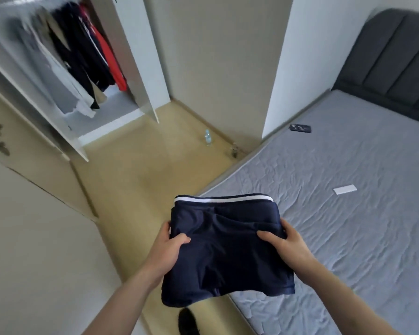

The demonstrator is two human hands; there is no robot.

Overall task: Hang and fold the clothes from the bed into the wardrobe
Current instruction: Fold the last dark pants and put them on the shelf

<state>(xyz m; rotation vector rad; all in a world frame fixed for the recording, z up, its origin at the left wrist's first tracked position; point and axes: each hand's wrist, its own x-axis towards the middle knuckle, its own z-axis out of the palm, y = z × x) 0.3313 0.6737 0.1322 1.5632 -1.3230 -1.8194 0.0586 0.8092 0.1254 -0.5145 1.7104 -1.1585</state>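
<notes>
Risk: the folded navy fabric shorts with white waistband (224,247) are slippery and sag at the near edge; carried to the open white wardrobe (82,76) at far left, the fold may slide apart. My left hand (166,250) pinches the left edge, thumb on top. My right hand (288,245) pinches the right edge likewise. Shorts held over the floor, beside the grey mattress (348,189).

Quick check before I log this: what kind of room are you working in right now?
Most likely a bedroom. A bed with a padded grey headboard fills the right side, and an open wardrobe with hanging clothes stands at upper left. Both hands hold folded navy shorts.
</notes>
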